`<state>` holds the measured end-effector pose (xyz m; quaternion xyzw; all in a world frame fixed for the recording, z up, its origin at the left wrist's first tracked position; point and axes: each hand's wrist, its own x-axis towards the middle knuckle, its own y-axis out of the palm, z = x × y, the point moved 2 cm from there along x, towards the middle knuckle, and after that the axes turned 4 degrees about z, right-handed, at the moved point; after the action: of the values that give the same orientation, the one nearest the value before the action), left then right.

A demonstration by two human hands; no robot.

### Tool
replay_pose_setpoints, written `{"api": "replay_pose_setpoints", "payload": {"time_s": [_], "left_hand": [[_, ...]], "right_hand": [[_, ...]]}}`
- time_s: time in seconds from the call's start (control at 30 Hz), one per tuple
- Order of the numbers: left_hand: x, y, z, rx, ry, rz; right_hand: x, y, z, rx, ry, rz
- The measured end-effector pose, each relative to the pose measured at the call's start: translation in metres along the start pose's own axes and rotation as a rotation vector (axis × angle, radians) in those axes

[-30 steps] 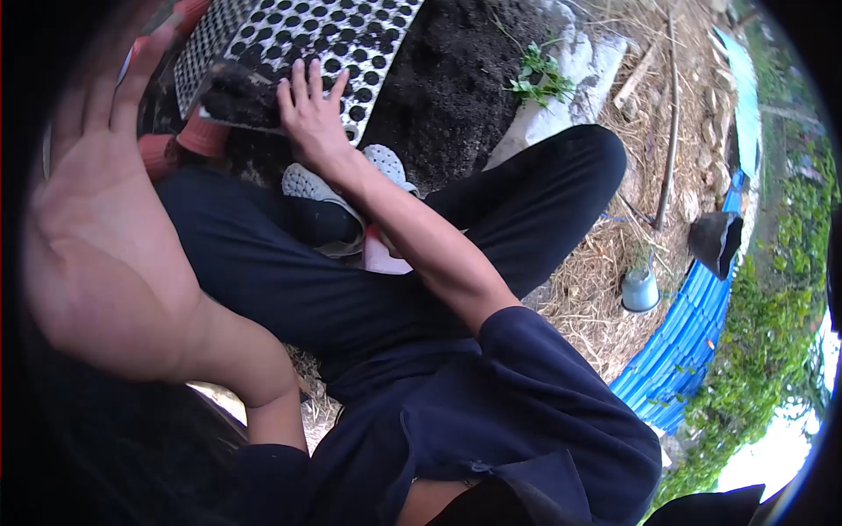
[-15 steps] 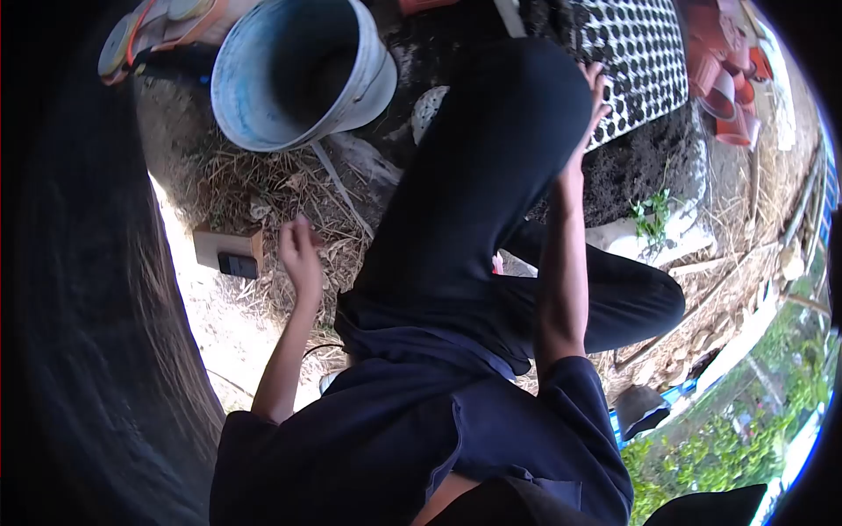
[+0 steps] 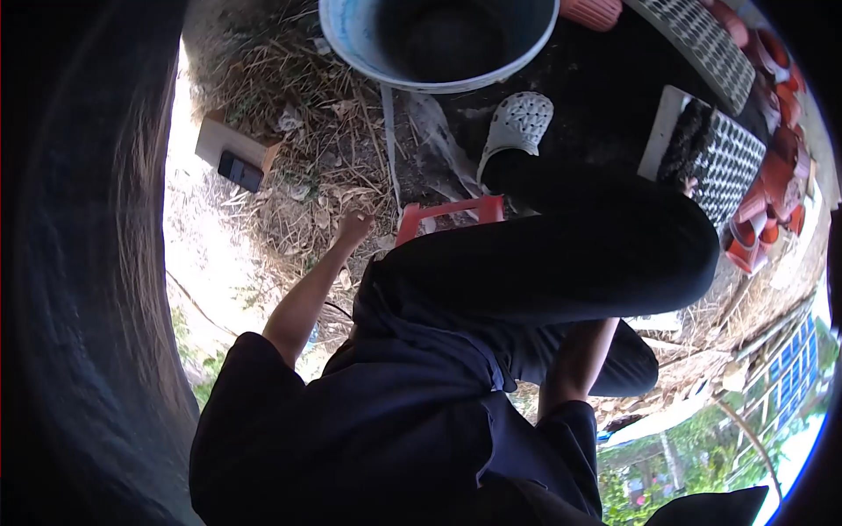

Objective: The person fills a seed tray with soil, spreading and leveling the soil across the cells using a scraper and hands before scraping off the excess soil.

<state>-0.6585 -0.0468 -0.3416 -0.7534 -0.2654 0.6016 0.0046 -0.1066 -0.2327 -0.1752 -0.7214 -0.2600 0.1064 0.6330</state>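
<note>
My left hand [image 3: 353, 227] hangs over dry straw beside the red plastic stool [image 3: 452, 209], its fingers curled in and nothing visible in them. My right forearm [image 3: 579, 359] passes under my raised dark-trousered leg, which hides most of that arm. Beyond the knee, the fingertips of my right hand [image 3: 690, 186] show at the near edge of a seedling tray [image 3: 732, 167]. They appear closed on this edge. The tray has rows of dark soil-filled cells, and loose dark soil lies along one side of it.
A large pale bucket [image 3: 438, 86] stands at the top. A second cell tray [image 3: 702, 48] and reddish plant pots [image 3: 781, 175] are at the upper right. A white clog [image 3: 519, 123] is on my foot. A phone [image 3: 239, 171] leans on a wooden block [image 3: 219, 140].
The view has shifted, so the bucket and phone appear higher and the bucket farther right. My knee now covers most of my right hand. The clog, stool and second tray have come into fuller view.
</note>
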Motion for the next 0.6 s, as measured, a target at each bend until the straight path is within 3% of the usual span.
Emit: {"api": "replay_pose_setpoints", "payload": {"time_s": [0.13,0.3,0.47,0.53,0.6], "left_hand": [[-0.029,0.005,0.004,-0.104,-0.099,0.048],[-0.038,0.019,0.017,-0.164,-0.089,-0.038],[-0.070,0.051,0.016,-0.153,-0.049,-0.064],[-0.075,0.073,0.045,-0.100,-0.137,-0.056],[-0.098,0.089,0.057,-0.089,-0.012,0.074]], "right_hand": [[-0.014,0.012,0.005,0.079,-0.017,0.043],[-0.032,0.018,0.009,0.190,-0.045,0.105],[-0.062,0.017,-0.011,0.262,-0.087,0.199],[-0.066,0.017,-0.018,0.294,-0.108,0.227],[-0.065,0.015,-0.017,0.331,-0.126,0.243]]}}
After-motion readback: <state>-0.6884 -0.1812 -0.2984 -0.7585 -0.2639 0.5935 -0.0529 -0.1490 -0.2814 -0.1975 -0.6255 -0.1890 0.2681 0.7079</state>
